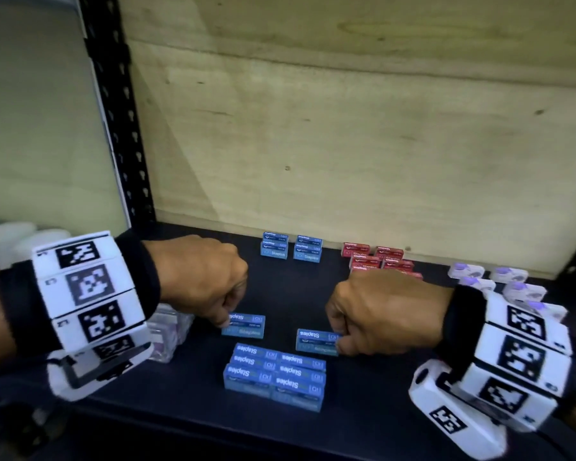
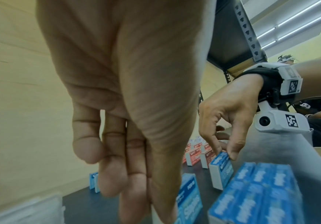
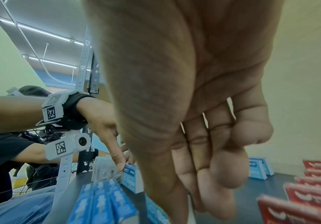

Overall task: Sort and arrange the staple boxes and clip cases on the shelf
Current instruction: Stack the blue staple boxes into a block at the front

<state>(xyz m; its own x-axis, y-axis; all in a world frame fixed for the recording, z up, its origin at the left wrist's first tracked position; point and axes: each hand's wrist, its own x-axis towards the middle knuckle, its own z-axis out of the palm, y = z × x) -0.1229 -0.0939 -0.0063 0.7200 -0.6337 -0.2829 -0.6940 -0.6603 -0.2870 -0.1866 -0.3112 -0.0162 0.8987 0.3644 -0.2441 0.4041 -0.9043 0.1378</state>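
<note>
Two single blue staple boxes stand apart on the dark shelf [image 1: 187, 387]. My left hand [image 1: 226, 319] pinches the left blue box [image 1: 245, 326] at its left end; this box also shows in the left wrist view [image 2: 189, 201]. My right hand [image 1: 338, 341] pinches the right blue box [image 1: 316, 341] at its right end, thumb and finger on it [image 2: 221, 166]. In front of them sits a tight block of several blue boxes [image 1: 275, 375]. Two short stacks of blue boxes [image 1: 291, 246] stand at the back. Red staple boxes [image 1: 381, 259] sit behind my right hand.
Clear clip cases [image 1: 168, 331] lie under my left wrist at the shelf's left. White and purple cases [image 1: 504, 281] stand at the right. A black perforated post [image 1: 120, 128] and a plywood back wall [image 1: 346, 144] bound the shelf. Another person sits beyond the rack [image 2: 320, 115].
</note>
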